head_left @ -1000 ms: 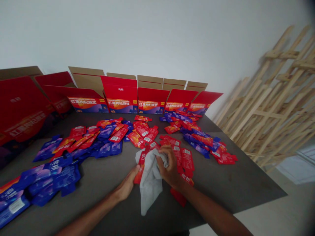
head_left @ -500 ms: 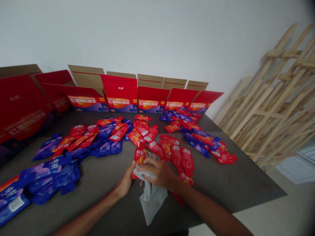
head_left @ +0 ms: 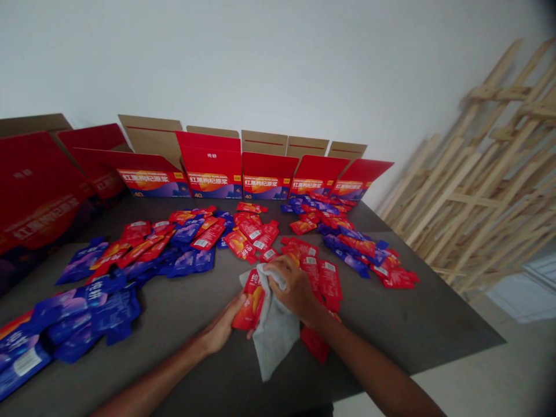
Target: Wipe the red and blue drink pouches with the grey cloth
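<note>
My left hand [head_left: 223,327] grips a red pouch [head_left: 248,310] by its left edge, its printed front with an orange picture facing up. A grey cloth [head_left: 275,333] is bunched in my right hand [head_left: 292,288], touching the pouch's right and upper side and hanging down toward me. Part of the cloth shows behind the pouch's left top corner. Just right of my right hand lie several red pouches [head_left: 330,282]. Another red pouch [head_left: 315,344] is partly hidden under my right forearm.
Mixed red and blue pouches [head_left: 191,260] are heaped at left, with blue ones [head_left: 93,310] nearer me. Another heap [head_left: 369,252] lies at right. Open red cartons [head_left: 264,182] line the table's back; a larger carton [head_left: 39,191] stands at left. Wooden frames [head_left: 473,191] lean at the wall.
My right hand and the cloth have moved up and to the right across the pouch. More of the pouch's front now shows, while my left hand keeps its hold in nearly the same place.
</note>
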Demonstrator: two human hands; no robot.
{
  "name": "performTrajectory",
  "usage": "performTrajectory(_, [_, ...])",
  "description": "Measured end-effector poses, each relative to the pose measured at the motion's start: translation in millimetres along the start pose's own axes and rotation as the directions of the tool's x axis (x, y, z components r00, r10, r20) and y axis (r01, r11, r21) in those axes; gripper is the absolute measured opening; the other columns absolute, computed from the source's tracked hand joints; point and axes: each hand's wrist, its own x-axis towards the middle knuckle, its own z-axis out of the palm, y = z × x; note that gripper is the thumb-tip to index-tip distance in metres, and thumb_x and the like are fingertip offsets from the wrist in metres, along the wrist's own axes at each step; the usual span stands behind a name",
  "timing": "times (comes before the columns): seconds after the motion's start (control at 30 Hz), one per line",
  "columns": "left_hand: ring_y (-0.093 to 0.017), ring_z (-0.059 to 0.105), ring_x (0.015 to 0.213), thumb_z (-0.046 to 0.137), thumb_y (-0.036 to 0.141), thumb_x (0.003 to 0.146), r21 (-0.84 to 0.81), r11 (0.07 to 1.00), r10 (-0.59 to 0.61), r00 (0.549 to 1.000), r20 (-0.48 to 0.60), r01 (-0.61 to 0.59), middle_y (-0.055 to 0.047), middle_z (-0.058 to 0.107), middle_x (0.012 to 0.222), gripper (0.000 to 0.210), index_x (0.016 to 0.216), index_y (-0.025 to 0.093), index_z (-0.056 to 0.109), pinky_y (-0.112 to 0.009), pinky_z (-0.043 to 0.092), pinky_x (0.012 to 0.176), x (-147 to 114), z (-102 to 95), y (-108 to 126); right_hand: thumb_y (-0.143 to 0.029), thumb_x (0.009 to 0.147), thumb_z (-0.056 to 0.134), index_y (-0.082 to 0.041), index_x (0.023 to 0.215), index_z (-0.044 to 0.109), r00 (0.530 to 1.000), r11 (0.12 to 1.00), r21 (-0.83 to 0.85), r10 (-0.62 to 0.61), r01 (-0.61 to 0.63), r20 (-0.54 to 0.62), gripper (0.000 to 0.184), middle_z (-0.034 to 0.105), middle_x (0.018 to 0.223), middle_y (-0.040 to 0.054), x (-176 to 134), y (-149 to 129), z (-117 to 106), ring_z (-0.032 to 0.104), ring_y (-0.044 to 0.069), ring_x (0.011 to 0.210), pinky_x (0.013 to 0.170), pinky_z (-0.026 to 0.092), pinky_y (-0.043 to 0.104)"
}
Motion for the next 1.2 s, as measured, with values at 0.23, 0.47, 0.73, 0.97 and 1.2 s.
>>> performTrajectory(0.23, [-0.017,0.058,0.05,0.041,0.059,0.091,-0.158,0.986,0.05,0.999,-0.011,-0.051,-0.008,0.067,0.068,0.055,0.083,0.011,0.066,-0.03,0.047,0.049,7.9,-3.5,-9.1,-0.014,0.084,0.062,-0.028,0.113,0.062,0.969,0.985,0.017,-0.171,0.171,0.178,0.032,0.062,0.11,0.0048,-7.0,-2.8,4.6,0.063,0.018,0.1,0.078,0.054,0.028])
performTrajectory(0.47, [-0.018,0.057,0.048,0.046,0.056,0.088,-0.197,0.977,0.086,0.996,-0.012,-0.087,-0.006,0.063,0.062,0.051,0.079,0.01,0.066,-0.029,0.048,0.043,13.1,-4.9,-7.0,-0.02,0.087,0.061,-0.027,0.115,0.061,0.897,0.945,0.03,-0.319,0.326,0.307,0.028,0.062,0.114,0.0047,-10.0,-10.1,1.5,0.064,0.016,0.097,0.071,0.053,0.024])
performTrajectory(0.73, [-0.016,0.058,0.051,0.045,0.063,0.088,-0.161,0.987,0.006,0.998,0.058,0.004,-0.01,0.067,0.074,0.057,0.089,0.01,0.067,-0.027,0.046,0.045,3.7,-2.1,-5.2,-0.011,0.085,0.06,-0.026,0.108,0.063,1.0,0.999,-0.029,-0.023,0.023,0.012,0.027,0.062,0.106,0.0059,-0.2,2.0,-2.7,0.062,0.02,0.099,0.081,0.055,0.033])
performTrajectory(0.97, [-0.016,0.057,0.052,0.043,0.062,0.089,-0.192,0.981,0.041,0.997,0.065,-0.027,-0.009,0.065,0.071,0.057,0.084,0.01,0.066,-0.026,0.046,0.044,6.8,1.4,1.0,-0.013,0.084,0.063,-0.027,0.111,0.063,0.966,0.985,-0.004,-0.166,0.17,0.199,0.031,0.062,0.109,0.004,-5.1,-2.3,-0.6,0.063,0.017,0.095,0.075,0.054,0.026])
performTrajectory(1.2, [-0.017,0.059,0.054,0.05,0.054,0.088,-0.224,0.973,0.055,0.998,-0.026,-0.06,-0.007,0.065,0.067,0.047,0.083,0.011,0.066,-0.028,0.049,0.044,9.9,-1.5,-2.0,-0.022,0.088,0.062,-0.026,0.115,0.061,0.871,0.935,0.052,-0.347,0.352,0.347,0.028,0.061,0.116,0.0033,-9.7,-9.6,-1.1,0.062,0.015,0.099,0.076,0.053,0.024])
